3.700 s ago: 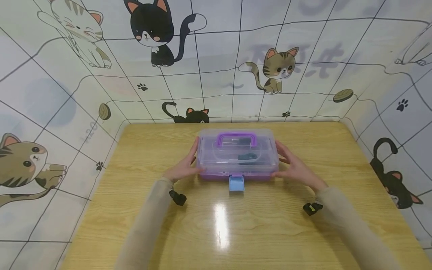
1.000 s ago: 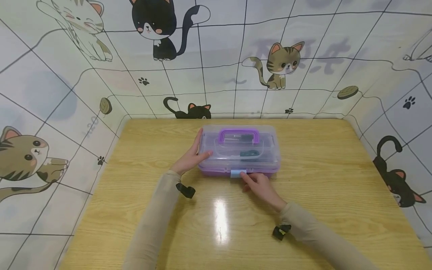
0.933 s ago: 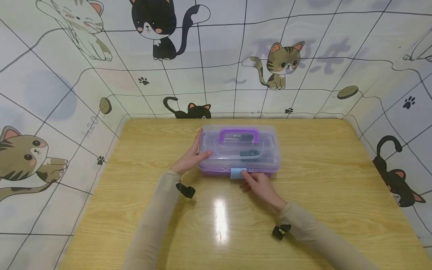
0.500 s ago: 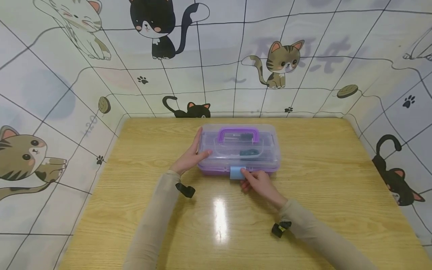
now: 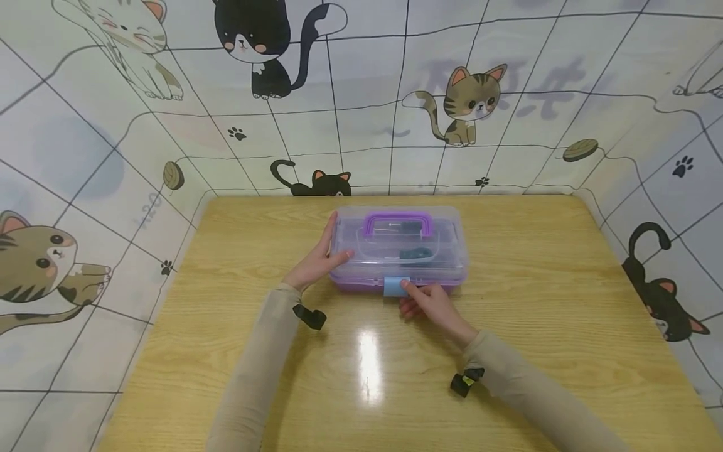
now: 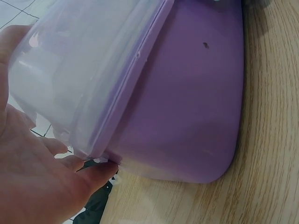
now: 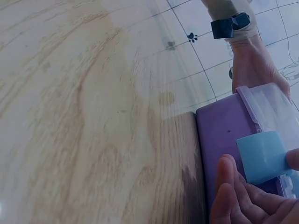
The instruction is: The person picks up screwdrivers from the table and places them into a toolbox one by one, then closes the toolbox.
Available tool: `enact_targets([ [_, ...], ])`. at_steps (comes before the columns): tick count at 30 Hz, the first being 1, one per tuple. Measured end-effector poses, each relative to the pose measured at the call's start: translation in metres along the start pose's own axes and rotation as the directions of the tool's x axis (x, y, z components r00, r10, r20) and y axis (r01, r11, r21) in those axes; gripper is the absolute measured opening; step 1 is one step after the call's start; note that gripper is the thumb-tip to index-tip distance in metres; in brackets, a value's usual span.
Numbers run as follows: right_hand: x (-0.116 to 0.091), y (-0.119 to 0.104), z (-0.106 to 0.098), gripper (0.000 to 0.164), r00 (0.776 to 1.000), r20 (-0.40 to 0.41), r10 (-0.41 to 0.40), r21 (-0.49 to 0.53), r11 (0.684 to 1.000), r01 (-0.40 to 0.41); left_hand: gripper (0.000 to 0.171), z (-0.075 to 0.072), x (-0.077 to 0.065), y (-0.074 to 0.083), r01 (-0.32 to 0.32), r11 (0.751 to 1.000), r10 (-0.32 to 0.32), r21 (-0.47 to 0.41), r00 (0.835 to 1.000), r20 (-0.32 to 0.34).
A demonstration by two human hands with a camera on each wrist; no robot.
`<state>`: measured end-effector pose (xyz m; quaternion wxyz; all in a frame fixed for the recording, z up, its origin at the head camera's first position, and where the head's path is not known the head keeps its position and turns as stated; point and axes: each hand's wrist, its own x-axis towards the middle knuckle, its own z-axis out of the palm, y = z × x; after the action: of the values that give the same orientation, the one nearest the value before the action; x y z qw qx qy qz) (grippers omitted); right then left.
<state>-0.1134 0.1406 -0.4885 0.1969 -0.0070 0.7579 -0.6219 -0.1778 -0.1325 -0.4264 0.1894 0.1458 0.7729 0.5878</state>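
A plastic storage box (image 5: 446,254) with a clear lid and purple base sits closed near the table's back edge. My left hand (image 5: 314,263) grips its left end, thumb over the lid and fingers along the side. In the left wrist view, fingertips reach the lid's rim by the purple base (image 6: 187,107). My right hand (image 5: 440,309) holds the light blue latch (image 5: 394,287) at the front, with the thumb on its right edge. In the right wrist view, the latch (image 7: 261,156) stands out from the base and the other fingers are bent below it.
A purple handle (image 5: 398,216) lies on the lid. Through the lid shows a dark green-handled item (image 5: 417,253). The wooden table (image 5: 226,301) meets cat-patterned walls (image 5: 373,125) at the back and sides. Each wrist wears a small black camera (image 5: 309,317).
My right hand has moved from the box's right side to the latch. The latch has swung up from hanging outward, then tilted slightly out again over the last second. My left thumb has moved onto the lid.
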Motion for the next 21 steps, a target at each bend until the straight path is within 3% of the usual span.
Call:
enact_targets([
  [6, -0.0028, -0.0022, -0.0006, 0.058, 1.0, 0.0, 0.03, 0.013, 0.999, -0.03, 0.094, 0.0003, 0.0001, -0.0004, -0.006, 1.0, 0.006, -0.006, 1.0, 0.002],
  [16, -0.0028, -0.0058, -0.0043, 0.064, 0.993, 0.044, 0.109, -0.05, 0.993, -0.107, 0.094, -0.0023, -0.0003, -0.0019, 0.0, 1.0, 0.0, 0.0, 1.0, 0.014],
  [21, -0.0016, -0.0084, -0.0055, 0.06, 0.989, 0.086, 0.119, 0.01, 0.993, -0.12, 0.093, -0.0027, 0.0, -0.0028, -0.006, 1.0, 0.006, -0.002, 1.0, 0.017],
])
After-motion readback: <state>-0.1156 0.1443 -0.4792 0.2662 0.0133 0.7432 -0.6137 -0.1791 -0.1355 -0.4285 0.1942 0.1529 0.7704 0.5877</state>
